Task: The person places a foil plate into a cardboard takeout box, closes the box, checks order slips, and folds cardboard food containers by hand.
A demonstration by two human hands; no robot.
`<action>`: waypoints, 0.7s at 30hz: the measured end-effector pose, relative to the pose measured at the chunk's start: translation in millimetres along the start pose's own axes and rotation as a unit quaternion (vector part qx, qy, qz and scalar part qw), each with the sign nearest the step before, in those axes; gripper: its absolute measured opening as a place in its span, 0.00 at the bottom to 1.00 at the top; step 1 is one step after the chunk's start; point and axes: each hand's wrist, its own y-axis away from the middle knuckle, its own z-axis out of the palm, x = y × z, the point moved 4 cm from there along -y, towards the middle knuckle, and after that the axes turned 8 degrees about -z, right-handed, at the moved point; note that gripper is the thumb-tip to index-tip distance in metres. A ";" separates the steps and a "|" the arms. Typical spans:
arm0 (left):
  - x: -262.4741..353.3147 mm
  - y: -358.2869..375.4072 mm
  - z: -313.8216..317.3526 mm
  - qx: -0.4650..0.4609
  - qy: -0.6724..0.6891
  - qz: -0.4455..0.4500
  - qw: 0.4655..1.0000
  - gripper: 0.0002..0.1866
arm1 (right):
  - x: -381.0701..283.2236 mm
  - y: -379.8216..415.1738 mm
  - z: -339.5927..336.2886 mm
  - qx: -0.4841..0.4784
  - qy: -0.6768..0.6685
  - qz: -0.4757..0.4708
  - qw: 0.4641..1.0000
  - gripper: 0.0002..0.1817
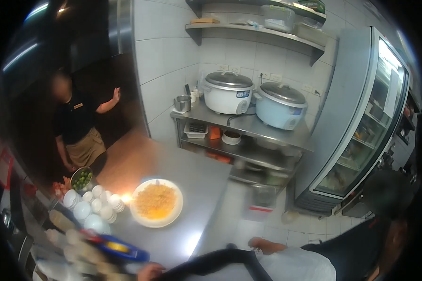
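At the bottom edge, my left hand [150,271] shows only in part, close to a blurred blue and yellow packet [119,247]; whether it grips anything is unclear. My right hand cannot be made out. On the steel counter [199,175], a round white plate [180,206] holds a yellow-orange food [154,201] in small pieces. Left of it are stacked white bowls and cups [96,206], and behind them a bowl of green items [82,179].
A person in a black shirt [77,117] stands beyond the counter, one hand raised. At the lower right is another person in a dark cap [389,189]. Two rice cookers [227,91] [280,105] stand on a steel shelf unit, beside a glass-door fridge [356,136].
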 end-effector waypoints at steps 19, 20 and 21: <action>86.5 -230.2 223.8 -0.096 -0.125 -0.131 0.979 0.12 | 182.3 154.5 -534.3 0.170 0.078 0.201 0.962 0.24; 98.7 -241.2 224.9 -0.075 -0.184 -0.115 0.973 0.14 | 164.7 163.3 -582.2 0.145 0.132 0.208 0.958 0.26; 91.0 -257.6 228.8 -0.093 -0.178 -0.084 0.976 0.14 | 183.7 167.6 -614.5 0.219 0.128 0.169 0.952 0.28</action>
